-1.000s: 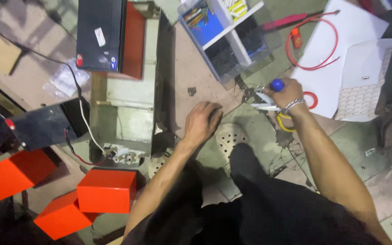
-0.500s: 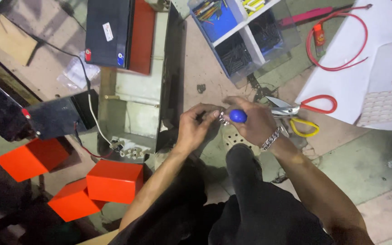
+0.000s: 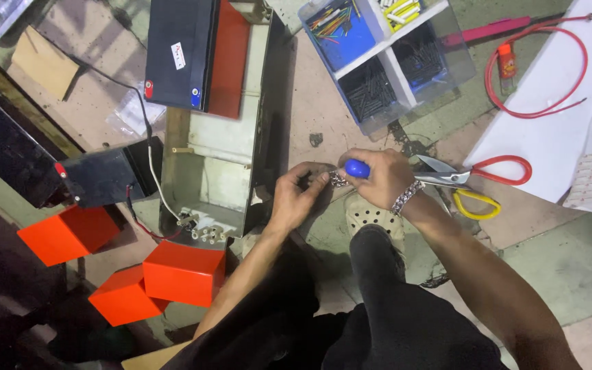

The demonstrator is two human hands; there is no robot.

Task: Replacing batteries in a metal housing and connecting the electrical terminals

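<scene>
My right hand (image 3: 378, 179) grips a blue-handled tool (image 3: 357, 168), likely a screwdriver, its tip hidden between my hands. My left hand (image 3: 299, 195) pinches a small metal part (image 3: 338, 180) right against that tool, next to the open metal case (image 3: 214, 164) on the floor. A metal bracelet (image 3: 405, 197) circles my right wrist. Both hands meet above my foot in a pale perforated clog (image 3: 375, 218).
Red-handled shears (image 3: 474, 175) and a yellow-handled tool (image 3: 477, 204) lie right of my hands. A compartment box (image 3: 385, 58) of small parts sits above. Black batteries (image 3: 179, 51), (image 3: 101, 177) and three orange boxes (image 3: 183, 273) lie left. A red wire loop (image 3: 543, 72) rests on white sheet.
My right hand has come left from the shears with the blue-handled tool. It now meets my left hand, which lifted off the floor and holds a small metal part.
</scene>
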